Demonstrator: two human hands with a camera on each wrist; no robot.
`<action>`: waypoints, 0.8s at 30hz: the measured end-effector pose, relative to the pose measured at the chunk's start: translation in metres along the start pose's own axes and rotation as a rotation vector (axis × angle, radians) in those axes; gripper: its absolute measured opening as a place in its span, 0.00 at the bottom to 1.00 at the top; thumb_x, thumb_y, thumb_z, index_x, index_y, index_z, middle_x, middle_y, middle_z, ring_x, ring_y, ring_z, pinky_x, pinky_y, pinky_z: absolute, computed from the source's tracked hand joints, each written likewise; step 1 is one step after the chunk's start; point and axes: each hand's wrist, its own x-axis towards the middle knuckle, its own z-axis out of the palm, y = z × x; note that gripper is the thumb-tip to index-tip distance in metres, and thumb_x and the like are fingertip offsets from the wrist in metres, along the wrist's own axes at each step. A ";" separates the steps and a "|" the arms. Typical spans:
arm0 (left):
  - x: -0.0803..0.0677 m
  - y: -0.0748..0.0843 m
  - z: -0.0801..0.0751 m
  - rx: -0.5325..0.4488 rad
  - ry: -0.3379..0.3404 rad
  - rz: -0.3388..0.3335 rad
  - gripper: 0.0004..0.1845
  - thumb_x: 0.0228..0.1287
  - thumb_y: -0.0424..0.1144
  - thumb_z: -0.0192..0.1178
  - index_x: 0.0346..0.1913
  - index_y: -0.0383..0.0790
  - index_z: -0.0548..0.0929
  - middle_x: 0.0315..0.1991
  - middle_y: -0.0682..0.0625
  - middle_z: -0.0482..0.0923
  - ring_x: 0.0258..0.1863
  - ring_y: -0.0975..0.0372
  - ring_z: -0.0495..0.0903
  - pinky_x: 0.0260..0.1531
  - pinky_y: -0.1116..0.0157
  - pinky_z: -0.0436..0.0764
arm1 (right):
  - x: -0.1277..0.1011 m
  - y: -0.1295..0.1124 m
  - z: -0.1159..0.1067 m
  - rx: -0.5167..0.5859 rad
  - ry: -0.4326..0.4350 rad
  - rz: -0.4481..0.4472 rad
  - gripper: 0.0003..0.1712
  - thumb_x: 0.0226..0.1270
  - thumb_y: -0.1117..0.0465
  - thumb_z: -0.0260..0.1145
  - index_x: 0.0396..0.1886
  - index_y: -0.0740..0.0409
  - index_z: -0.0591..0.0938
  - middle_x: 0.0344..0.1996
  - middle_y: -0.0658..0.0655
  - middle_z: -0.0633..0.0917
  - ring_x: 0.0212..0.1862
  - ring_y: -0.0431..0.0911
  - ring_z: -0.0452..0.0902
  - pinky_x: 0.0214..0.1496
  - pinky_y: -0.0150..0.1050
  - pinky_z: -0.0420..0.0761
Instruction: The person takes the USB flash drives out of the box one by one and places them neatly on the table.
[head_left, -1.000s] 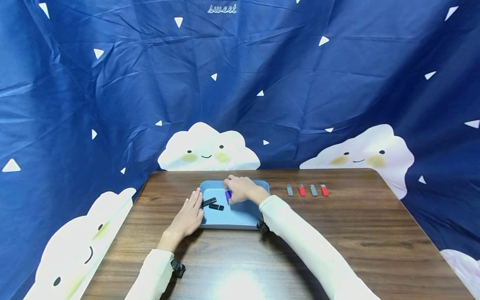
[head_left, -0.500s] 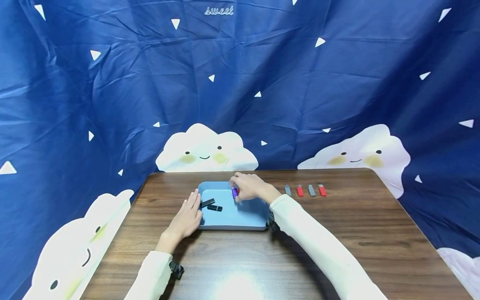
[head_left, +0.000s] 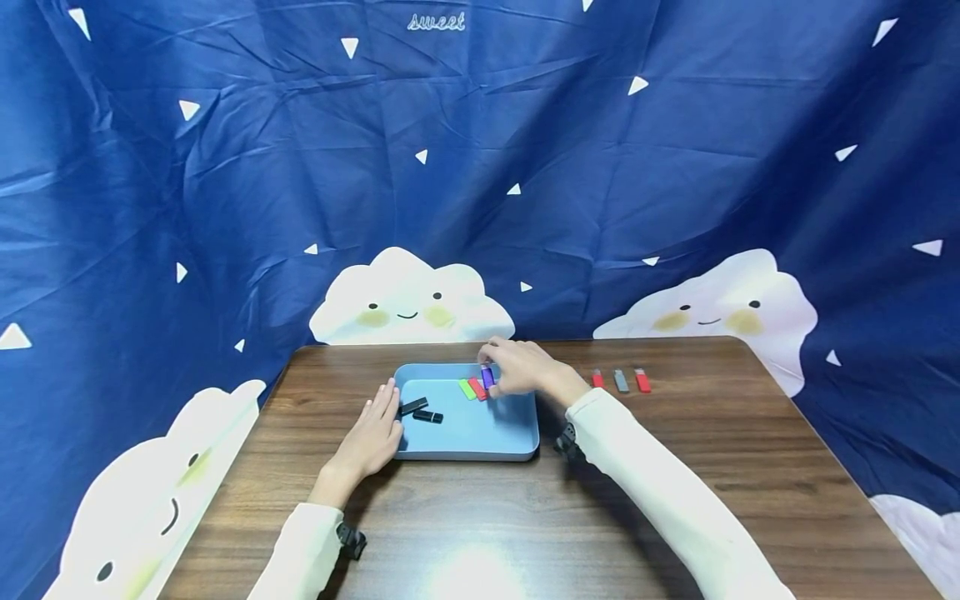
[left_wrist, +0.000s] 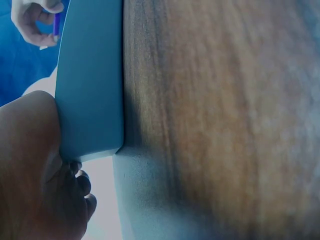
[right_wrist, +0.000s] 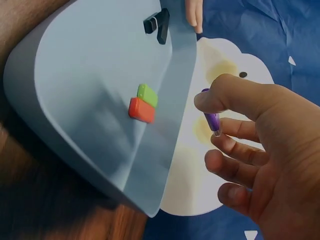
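My right hand pinches a purple USB flash drive between thumb and fingers, above the far right part of the blue tray. In the right wrist view the purple drive hangs clear of the tray floor. Left of that hand, a green drive and a red drive lie side by side in the tray. Two black drives are nearer its left wall. My left hand lies along the tray's left wall with its fingers straight, touching it.
To the right of the tray, red drives and a grey drive lie in a row on the wooden table. A blue cloth with white clouds hangs behind the table.
My right hand has moved right with the purple drive, bringing the green and red drives into view. It now covers the row's leftmost grey drive. My left hand stays at the tray wall.
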 end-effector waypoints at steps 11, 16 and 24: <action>0.001 0.000 0.000 0.002 -0.001 0.008 0.34 0.82 0.38 0.44 0.83 0.25 0.54 0.87 0.36 0.46 0.87 0.41 0.49 0.85 0.40 0.54 | -0.021 0.017 -0.011 0.012 0.018 0.025 0.32 0.59 0.49 0.78 0.63 0.50 0.84 0.55 0.51 0.82 0.44 0.50 0.81 0.53 0.52 0.85; 0.001 -0.001 0.000 -0.004 0.004 0.007 0.34 0.82 0.38 0.44 0.83 0.25 0.53 0.87 0.36 0.45 0.87 0.41 0.48 0.85 0.40 0.53 | -0.030 0.024 -0.015 0.007 0.038 0.036 0.32 0.58 0.47 0.79 0.63 0.49 0.84 0.56 0.51 0.82 0.44 0.49 0.81 0.52 0.51 0.84; 0.000 -0.001 0.001 -0.009 0.006 0.007 0.34 0.83 0.38 0.44 0.83 0.25 0.54 0.87 0.36 0.45 0.87 0.41 0.49 0.85 0.40 0.53 | -0.042 0.033 -0.019 -0.001 0.066 0.043 0.32 0.57 0.46 0.79 0.62 0.48 0.84 0.53 0.50 0.82 0.40 0.47 0.79 0.45 0.46 0.82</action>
